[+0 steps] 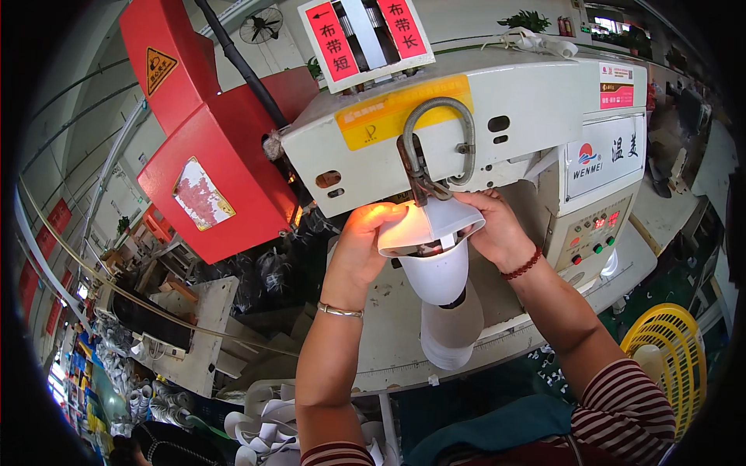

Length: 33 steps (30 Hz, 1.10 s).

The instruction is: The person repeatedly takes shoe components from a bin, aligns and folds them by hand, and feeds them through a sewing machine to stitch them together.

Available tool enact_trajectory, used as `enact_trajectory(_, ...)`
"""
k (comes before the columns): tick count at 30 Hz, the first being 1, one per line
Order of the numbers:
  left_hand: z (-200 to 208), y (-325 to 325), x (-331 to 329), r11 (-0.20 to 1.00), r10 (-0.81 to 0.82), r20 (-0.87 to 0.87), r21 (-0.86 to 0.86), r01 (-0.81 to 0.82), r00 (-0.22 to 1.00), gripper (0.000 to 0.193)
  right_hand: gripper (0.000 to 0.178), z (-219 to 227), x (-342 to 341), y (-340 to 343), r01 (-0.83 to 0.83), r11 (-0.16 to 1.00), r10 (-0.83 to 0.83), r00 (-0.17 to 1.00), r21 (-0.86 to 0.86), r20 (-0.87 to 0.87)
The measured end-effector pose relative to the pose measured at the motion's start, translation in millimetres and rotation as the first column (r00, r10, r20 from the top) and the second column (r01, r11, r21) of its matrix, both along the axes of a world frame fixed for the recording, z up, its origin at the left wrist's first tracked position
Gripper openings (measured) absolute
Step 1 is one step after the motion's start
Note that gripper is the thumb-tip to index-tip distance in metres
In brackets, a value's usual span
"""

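Note:
A white shoe upper (437, 278) is held between my two hands, under the head of a cream-coloured machine (513, 93). My left hand (365, 233) pinches the left side of its opening, thumb on top, where an orange glow lights the material and thumb. On the other side, my right hand (497, 233) grips the right edge with the fingers near the machine's metal working tip (423, 186). The upper's opening faces me and its rounded end points down. Directly below it, a rounded white piece (452, 334) stands out; I cannot tell what it is.
A red machine housing (225, 163) with a black hose rises at the left. A control panel (594, 233) with lit digits and buttons sits at the right. White shoe pieces (268, 423) are heaped low on the left, and a yellow basket (668, 342) stands at the lower right.

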<state>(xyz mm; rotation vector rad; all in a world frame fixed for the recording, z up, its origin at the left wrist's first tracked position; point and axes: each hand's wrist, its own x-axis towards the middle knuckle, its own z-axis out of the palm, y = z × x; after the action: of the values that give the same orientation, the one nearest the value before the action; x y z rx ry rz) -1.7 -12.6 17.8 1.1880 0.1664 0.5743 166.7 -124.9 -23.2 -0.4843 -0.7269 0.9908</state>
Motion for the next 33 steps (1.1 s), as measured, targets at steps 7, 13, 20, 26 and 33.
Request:
enact_trajectory(7, -1, -1, -2, 0.997, -0.061, 0.016, -0.04, 0.062, 0.998, 0.018, 0.013, 4, -6, -1, 0.04, 0.998, -0.043, 0.998, -0.049, -0.054)
enact_trajectory(13, -2, -2, 0, 0.998, 0.002, 0.006, -0.066, -0.001, 1.0, 0.019, 0.009, 2, -4, -1, 0.026, 0.998, -0.029, 0.998, -0.051, -0.049)
enact_trajectory(20, -3, -1, -1, 0.997, -0.026, 0.008, -0.068, 0.026, 1.0, 0.019, 0.008, 4, -6, -2, 0.04, 0.995, -0.045, 0.997, -0.087, -0.065)
enact_trajectory(26, -10, 6, 1, 0.993, -0.058, 0.025, -0.101, 0.06, 0.998, 0.019, 0.01, 1, -6, 3, 0.03, 0.993, -0.04, 0.996, -0.115, -0.085)
enact_trajectory(33, -14, -3, 7, 0.978, -0.054, -0.003, -0.203, 0.052, 0.999, 0.022, 0.015, -12, 2, 7, -0.007, 0.989, 0.0, 0.999, -0.149, -0.047)
